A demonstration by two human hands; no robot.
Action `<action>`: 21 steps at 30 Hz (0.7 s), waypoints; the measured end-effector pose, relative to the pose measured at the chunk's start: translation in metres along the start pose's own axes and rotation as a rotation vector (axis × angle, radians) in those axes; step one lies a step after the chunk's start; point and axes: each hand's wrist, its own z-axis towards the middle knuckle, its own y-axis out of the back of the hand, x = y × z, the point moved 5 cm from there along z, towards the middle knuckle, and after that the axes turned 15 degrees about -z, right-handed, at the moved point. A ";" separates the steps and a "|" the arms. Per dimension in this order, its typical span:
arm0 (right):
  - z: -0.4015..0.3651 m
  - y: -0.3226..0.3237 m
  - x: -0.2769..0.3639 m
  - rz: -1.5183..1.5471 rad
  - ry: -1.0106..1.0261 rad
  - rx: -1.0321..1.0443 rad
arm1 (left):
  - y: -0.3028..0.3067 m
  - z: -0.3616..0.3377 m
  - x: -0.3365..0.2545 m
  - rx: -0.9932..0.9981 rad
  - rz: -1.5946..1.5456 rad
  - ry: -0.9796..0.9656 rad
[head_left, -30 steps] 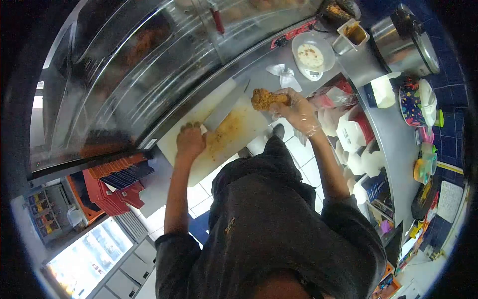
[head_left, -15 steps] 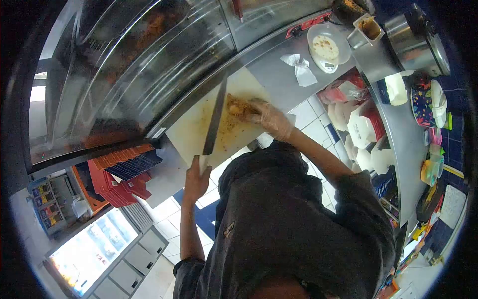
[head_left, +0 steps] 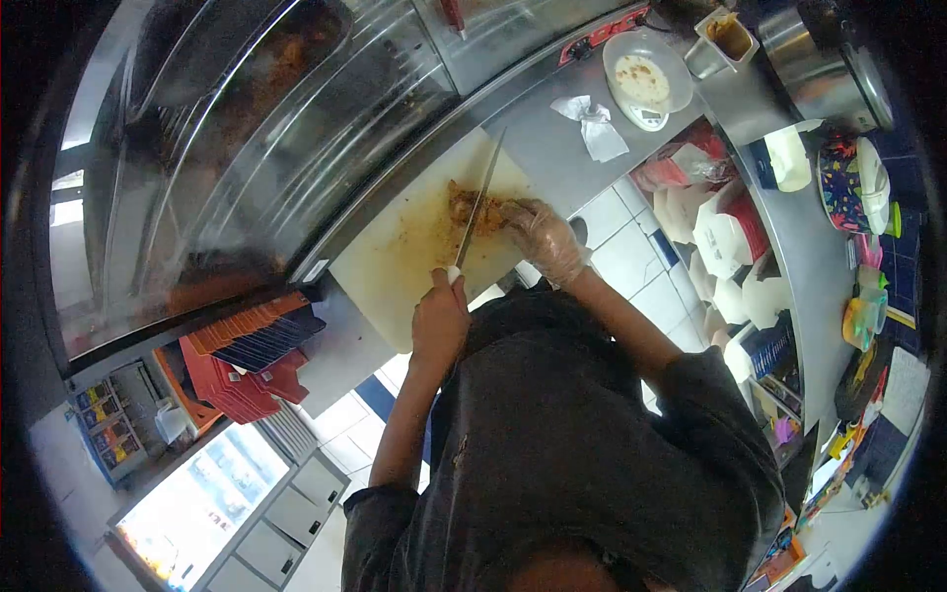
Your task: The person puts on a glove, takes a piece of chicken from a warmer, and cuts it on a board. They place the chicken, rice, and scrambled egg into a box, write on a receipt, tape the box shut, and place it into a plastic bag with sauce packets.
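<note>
My left hand is closed round the white handle of a long knife. Its blade slants up and to the right across browned, chopped-looking meat on a pale cutting board. In a clear plastic glove, my right hand has its fingers curled on the right side of the meat, close beside the blade. Crumbs and brown juices mark the board around the meat. Where the blade meets the meat is too small to make out exactly.
A glass-fronted case borders the counter. Behind my right hand lie crumpled white paper, a bowl on a white scale and a metal container. White boxes fill a shelf at right; red cartons stand at left.
My left hand has moved right and slightly up, bringing the blade from the left of the meat to across it. My gloved right hand has shifted only slightly and stays at the meat.
</note>
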 end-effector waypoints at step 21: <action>0.000 -0.011 -0.005 -0.078 0.033 -0.020 | -0.016 0.019 -0.014 -0.123 0.013 -0.178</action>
